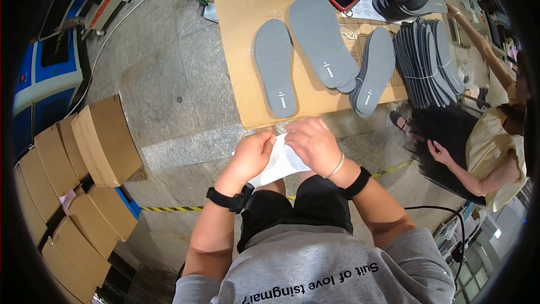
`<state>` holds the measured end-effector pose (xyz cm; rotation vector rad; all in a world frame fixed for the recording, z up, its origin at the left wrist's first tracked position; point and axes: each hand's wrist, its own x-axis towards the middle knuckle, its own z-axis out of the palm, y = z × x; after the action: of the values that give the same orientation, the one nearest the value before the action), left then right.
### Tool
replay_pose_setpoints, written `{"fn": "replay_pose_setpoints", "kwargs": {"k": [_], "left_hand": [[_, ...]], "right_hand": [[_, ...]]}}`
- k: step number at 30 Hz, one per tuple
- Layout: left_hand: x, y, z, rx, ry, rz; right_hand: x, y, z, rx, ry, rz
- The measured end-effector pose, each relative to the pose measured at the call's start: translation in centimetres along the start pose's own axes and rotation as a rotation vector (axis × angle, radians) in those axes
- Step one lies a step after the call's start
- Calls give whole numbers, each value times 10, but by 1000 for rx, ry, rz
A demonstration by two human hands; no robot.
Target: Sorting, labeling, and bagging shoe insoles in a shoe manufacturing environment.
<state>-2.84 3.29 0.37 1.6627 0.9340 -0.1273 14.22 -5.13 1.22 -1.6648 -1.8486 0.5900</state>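
Paper (279, 164) is partly hidden under our hands, so we cannot tell its full shape. Our left hand (251, 156) pinches its left edge, and our right hand (316, 145) curls over its top, fingers bent. Just past our grip lie grey insoles (274, 67) on cardboard (242, 28).

- The white bag (279, 164) between the left hand (251, 155) and right hand (313, 143) looks like thin plastic film, slightly glossy and creased.
- The grey insoles (274, 66) look like matt foam with a fine dotted texture.
- The cardboard sheet (243, 28) under them is brown, matt and smooth.
- The floor (152, 73) is rough grey concrete.
- The boxes (104, 141) at the left are plain brown cardboard.
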Motion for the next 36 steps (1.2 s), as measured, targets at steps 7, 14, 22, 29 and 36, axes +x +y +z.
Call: {"fn": "replay_pose_setpoints", "kwargs": {"k": [7,14,22,29,36], "left_hand": [[-1,17,19,395,73,106],[5,11,35,495,88,181],[7,15,33,457,49,156],[8,16,32,428,21,121],[9,16,32,395,40,123]], "right_hand": [[54,43,-10,243,-12,295],[73,54,11,129,-273,231],[74,54,19,75,-214,239],[73,51,25,38,-146,292],[78,40,30,-22,-38,402]]}}
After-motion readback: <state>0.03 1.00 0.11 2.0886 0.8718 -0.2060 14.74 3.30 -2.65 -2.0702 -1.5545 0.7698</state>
